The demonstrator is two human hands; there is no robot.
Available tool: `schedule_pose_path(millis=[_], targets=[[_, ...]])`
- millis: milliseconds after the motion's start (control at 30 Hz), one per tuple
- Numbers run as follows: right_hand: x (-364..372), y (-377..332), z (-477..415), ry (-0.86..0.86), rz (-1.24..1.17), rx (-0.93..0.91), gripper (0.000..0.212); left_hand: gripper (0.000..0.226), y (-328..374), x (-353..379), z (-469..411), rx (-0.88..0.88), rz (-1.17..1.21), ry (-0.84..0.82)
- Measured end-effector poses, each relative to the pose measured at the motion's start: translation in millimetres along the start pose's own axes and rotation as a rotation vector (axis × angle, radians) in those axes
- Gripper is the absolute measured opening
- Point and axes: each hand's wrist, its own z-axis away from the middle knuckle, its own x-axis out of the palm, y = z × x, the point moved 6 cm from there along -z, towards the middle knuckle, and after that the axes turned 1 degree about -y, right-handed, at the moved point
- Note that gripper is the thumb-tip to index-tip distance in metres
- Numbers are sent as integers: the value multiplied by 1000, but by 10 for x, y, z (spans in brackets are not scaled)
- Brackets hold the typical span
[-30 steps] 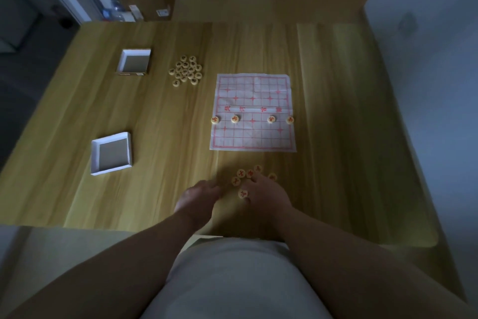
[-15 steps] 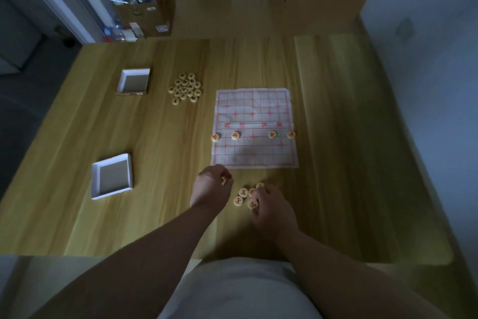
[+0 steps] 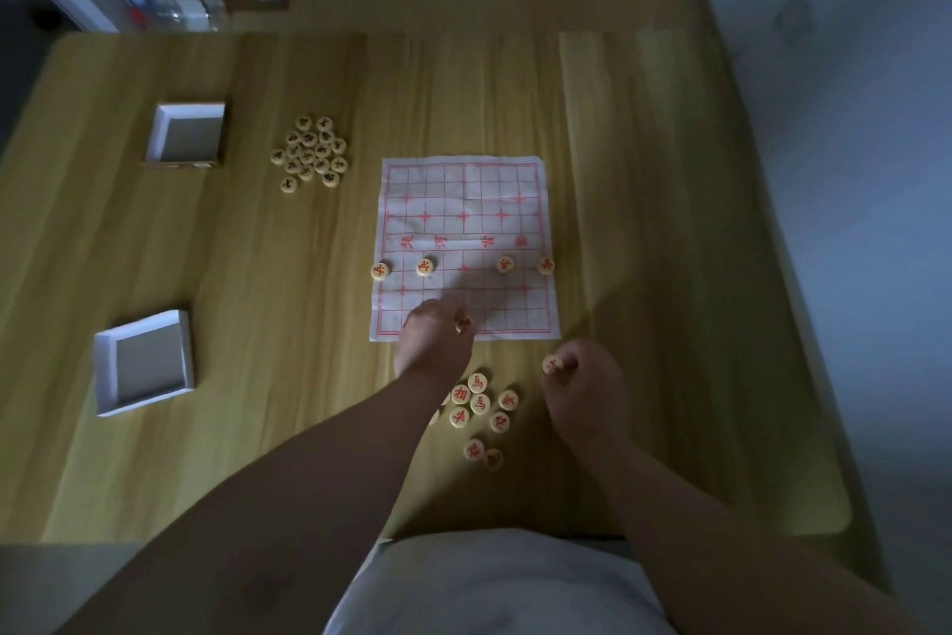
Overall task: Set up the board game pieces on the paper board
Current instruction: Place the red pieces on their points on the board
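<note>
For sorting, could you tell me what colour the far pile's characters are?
Black, on the far pile; head view.

The far half of the paper board (image 3: 463, 191) and the surface (image 3: 644, 222) to its right are open. A row of four red pieces (image 3: 426, 266) crosses the board, with a wide gap in its middle. The left hand (image 3: 435, 338) covers the near edge, the right hand (image 3: 587, 387) is beside the near right corner, and loose red pieces (image 3: 479, 405) lie between the forearms.

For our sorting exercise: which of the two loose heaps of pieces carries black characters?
The far heap, left of the paper board; the heap nearest the person is marked in red.
</note>
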Motion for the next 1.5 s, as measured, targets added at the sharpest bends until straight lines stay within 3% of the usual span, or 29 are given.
schedule_pose_path(millis=[133, 367, 533, 800, 1100, 1267, 1500], targets=[[126, -198, -281, -56, 15, -42, 24, 11, -6, -24, 36, 15, 9, -1], [352, -860, -873, -178, -66, -127, 11, 22, -201, -132, 77, -52, 52, 28], [469, -1178, -1199, -217, 43, -206, 21, 12, -363, -267, 162, -127, 92, 108], [572, -1242, -1353, -286, 213, -217, 26, 8, -584, -253, 335, -223, 80, 142], [354, -1237, -1243, -245, 56, -261, 27, 11, -652, -298, 404, -222, 65, 105], [236, -1004, -1016, -227, 52, -221, 37, 16, -676, -310, 470, -208, 60, 49], [205, -538, -476, -188, 102, -54, 17, 9, -658, -281, 680, -123, 19, -9]])
